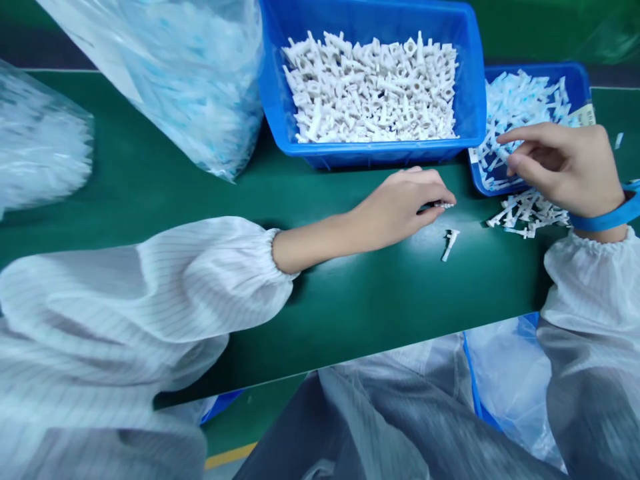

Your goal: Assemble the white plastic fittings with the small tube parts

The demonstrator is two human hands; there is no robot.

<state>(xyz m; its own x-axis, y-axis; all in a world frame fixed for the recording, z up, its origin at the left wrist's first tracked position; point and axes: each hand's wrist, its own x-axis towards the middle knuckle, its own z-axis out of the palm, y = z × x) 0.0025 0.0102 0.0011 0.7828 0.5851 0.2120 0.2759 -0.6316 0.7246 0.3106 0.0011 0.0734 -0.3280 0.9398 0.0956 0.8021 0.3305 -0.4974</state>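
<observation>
My left hand (403, 207) is over the green table, thumb and fingers pinched on a small white plastic fitting (444, 205) whose end pokes out at the fingertips. Just below it on the table lies a single branched white fitting with a pale tip (450, 245). My right hand (567, 163), with a blue wristband, hovers over the small blue bin (580, 77) of white and light-blue plastic pieces (530, 97). Its fingers are curled, thumb and forefinger close together; whatever lies between them blends with the pieces behind. Beneath this hand is a pile of assembled white fittings (533, 212) on the table.
A large blue bin (370, 145) full of white plastic fittings (370, 90) stands at the back centre. To its left are a clear bag of light-blue pieces (200, 87) and another bag of whitish pieces (43, 140). Plastic-lined blue containers (515, 373) sit below the table's front edge.
</observation>
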